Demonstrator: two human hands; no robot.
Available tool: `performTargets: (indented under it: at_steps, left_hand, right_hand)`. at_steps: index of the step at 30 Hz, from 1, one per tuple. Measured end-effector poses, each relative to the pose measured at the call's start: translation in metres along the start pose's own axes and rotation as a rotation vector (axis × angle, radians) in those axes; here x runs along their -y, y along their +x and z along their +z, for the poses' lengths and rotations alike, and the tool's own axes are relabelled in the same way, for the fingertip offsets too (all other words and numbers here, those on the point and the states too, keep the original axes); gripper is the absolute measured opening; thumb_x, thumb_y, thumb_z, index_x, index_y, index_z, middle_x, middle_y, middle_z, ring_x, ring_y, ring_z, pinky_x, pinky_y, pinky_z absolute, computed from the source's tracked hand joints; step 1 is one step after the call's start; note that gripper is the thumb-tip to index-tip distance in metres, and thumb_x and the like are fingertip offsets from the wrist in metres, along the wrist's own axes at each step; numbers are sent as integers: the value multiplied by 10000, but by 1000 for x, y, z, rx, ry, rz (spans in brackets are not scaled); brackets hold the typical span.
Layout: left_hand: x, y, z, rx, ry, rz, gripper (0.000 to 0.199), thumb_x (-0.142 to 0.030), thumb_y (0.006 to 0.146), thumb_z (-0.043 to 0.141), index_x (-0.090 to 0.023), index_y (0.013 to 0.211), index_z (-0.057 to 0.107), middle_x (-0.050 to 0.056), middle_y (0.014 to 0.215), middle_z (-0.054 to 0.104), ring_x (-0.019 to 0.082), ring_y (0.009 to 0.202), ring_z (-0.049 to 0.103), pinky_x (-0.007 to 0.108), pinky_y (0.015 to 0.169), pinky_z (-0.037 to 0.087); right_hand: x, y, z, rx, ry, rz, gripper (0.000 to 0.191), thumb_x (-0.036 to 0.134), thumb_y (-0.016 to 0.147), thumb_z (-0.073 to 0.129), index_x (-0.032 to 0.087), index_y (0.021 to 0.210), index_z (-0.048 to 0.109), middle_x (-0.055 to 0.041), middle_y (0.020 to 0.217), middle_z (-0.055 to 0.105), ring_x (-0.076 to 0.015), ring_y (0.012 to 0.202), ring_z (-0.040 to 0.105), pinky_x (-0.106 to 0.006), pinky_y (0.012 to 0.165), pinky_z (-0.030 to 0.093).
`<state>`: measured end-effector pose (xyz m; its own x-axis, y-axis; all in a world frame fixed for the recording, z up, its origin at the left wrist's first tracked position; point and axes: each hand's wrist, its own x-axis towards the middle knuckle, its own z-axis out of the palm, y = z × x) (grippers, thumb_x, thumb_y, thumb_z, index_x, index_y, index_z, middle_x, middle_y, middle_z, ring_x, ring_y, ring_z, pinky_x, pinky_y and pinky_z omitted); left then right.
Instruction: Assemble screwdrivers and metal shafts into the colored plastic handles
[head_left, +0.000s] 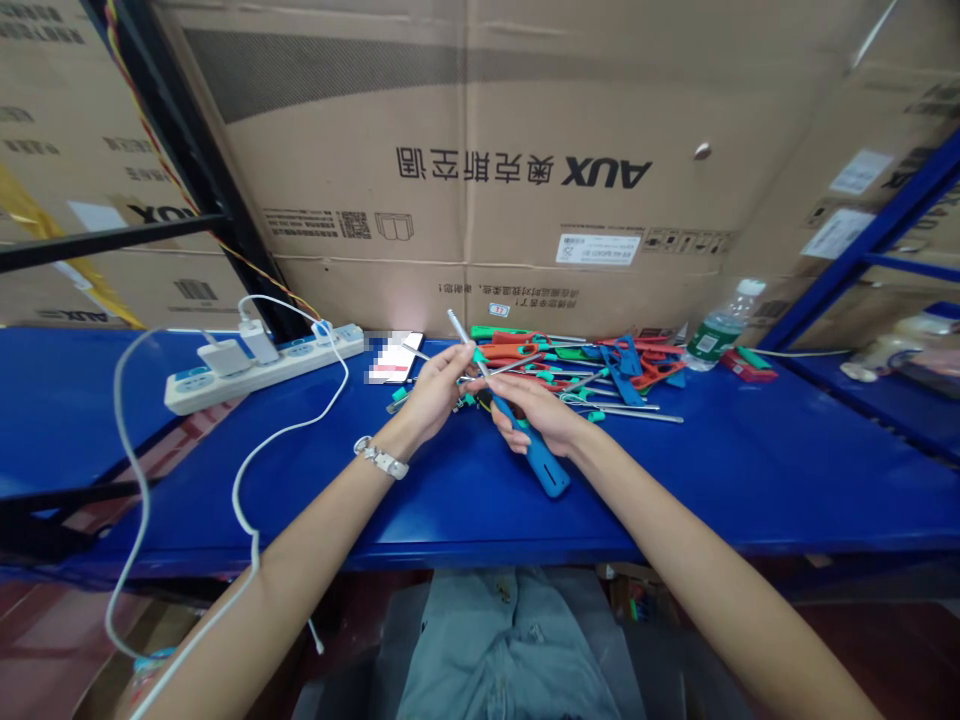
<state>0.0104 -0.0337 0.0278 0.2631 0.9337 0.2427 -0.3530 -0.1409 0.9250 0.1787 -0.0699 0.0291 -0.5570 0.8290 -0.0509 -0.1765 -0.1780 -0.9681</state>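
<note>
A blue long-nosed gas lighter (549,468) slants between my hands, its metal tube pointing up and away. My left hand (431,395), with a bracelet at the wrist, is closed, thumb and fingers pinching the tube near a teal piece. My right hand (544,410) is wrapped round the upper part of the blue handle, whose lower end sticks out below the palm. Just behind my hands lies a heap of red, blue and green lighters (517,352) with metal tubes. My fingers hide part of the lighter's neck.
On the left of the blue table (720,480) lies a white power strip (304,355) with plugs and a trailing white cable (255,450). A water bottle (716,330) and a small red box (748,365) stand right of the heap. Large cardboard boxes (360,110) form the back.
</note>
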Motion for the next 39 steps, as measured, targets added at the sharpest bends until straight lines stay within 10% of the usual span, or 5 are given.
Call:
performTargets:
  at_steps: [11, 19, 26, 34, 39]
  left_hand:
    - [-7, 13, 6, -105, -7, 18, 427, -579, 1024, 415, -201, 847, 509, 39, 764, 548, 139, 659, 539, 303, 639, 513]
    - [-26, 47, 11, -276, -481, -64, 405, -383, 1092, 344, -202, 737, 411, -72, 579, 302, 68, 400, 209, 194, 363, 202]
    - [-30, 62, -17, -352, 55, 330, 376, -524, 1005, 516, -175, 934, 636, 33, 784, 597, 129, 678, 564, 238, 616, 439]
    - [4, 0, -36, 457, 1270, 358, 332, -347, 1000, 487, -168, 1198, 684, 102, 1020, 608, 235, 949, 593, 404, 881, 501]
    - [4, -8, -29, 534, 1467, 395, 367, -260, 960, 497, -163, 1276, 657, 127, 1087, 607, 282, 1047, 566, 478, 976, 463]
  right_hand:
    - [-1, 1, 4, 91, -20, 101, 201, 387, 898, 573, 198, 849, 526, 34, 482, 584, -150, 334, 531, -232, 332, 421]
    - [-8, 6, 5, 92, 7, 67, 229, 417, 904, 593, 209, 872, 504, 67, 473, 538, -127, 314, 482, -220, 317, 410]
    - [9, -3, -13, 32, 8, 20, 187, 385, 905, 580, 205, 878, 536, 58, 488, 543, -122, 321, 481, -224, 315, 405]
    - [19, 1, -25, -299, 82, -71, 154, 351, 889, 582, 215, 848, 522, 57, 496, 537, -119, 362, 477, -244, 374, 455]
    - [9, 6, -22, -322, 31, -53, 154, 343, 905, 587, 206, 852, 537, 40, 514, 552, -129, 372, 487, -256, 377, 455]
